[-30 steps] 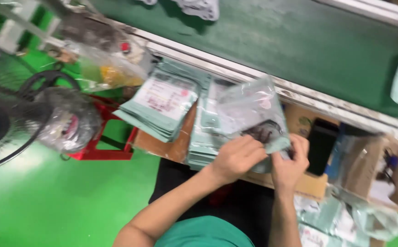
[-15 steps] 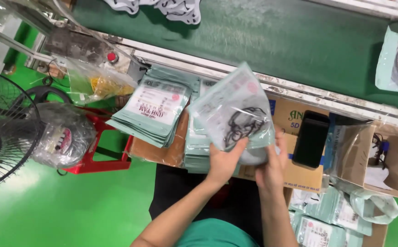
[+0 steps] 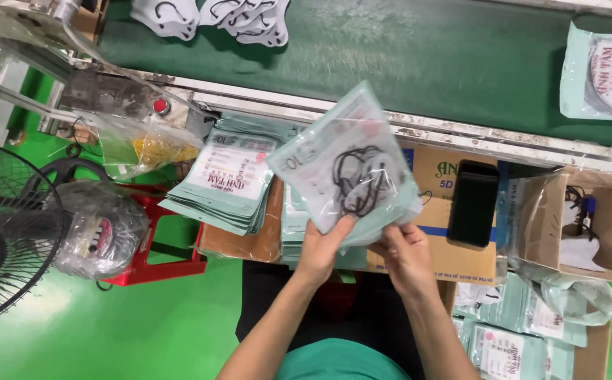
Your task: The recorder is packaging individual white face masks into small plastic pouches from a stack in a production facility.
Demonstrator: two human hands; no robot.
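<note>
Green conveyor belt [image 3: 404, 63] runs across the top, cardboard boxes below it. Both hands are clamped on a pale green pouch [image 3: 348, 169] with black loops inside, held up over the boxes: left hand [image 3: 323, 246] and right hand [image 3: 408, 253] each pinch its bottom edge. A stack of matching pouches [image 3: 225, 183] sits just left, a black phone [image 3: 471, 204] just right.

Bright, even overhead light | soft, short shadows under the pale green pouch [image 3: 352, 169] and the pouch stack [image 3: 227, 181] | white glare on the pouch's clear film and on the glossy green floor [image 3: 60, 345] | sharp mid-frame, slight softness toward the fan [image 3: 3, 232] | mild wide-angle bending at edges
</note>
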